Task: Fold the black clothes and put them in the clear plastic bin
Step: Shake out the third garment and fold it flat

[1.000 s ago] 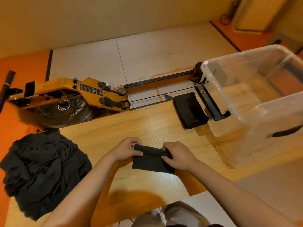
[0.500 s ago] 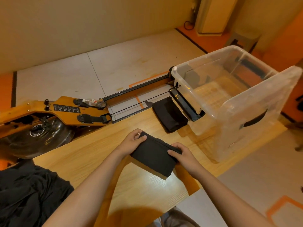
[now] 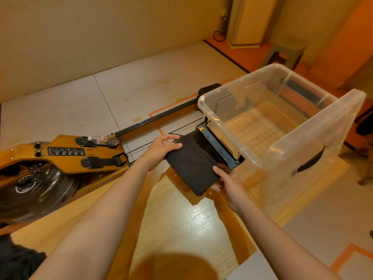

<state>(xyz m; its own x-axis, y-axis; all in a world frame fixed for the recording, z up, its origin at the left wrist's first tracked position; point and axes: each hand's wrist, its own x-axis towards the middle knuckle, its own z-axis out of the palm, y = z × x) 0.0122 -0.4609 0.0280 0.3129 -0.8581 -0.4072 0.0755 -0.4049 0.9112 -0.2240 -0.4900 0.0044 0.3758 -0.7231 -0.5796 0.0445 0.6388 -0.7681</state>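
Head view, centre frame: folded black garment (image 3: 191,168), lifted off the wooden table (image 3: 191,225) since a second ago, pinched by left hand (image 3: 161,150) and right hand (image 3: 230,182), now just beside clear plastic bin (image 3: 282,122); placement appears imminent.

This looks like a room in a home, part exercise space. A wooden rowing machine (image 3: 66,156) with a water tank and foot straps lies on the pale tiled floor (image 3: 113,98), a water bottle (image 3: 103,140) resting on it. A light wooden table (image 3: 187,223) stands beside it, and a grey stool (image 3: 286,51) sits near the far right corner by plain yellowish walls.
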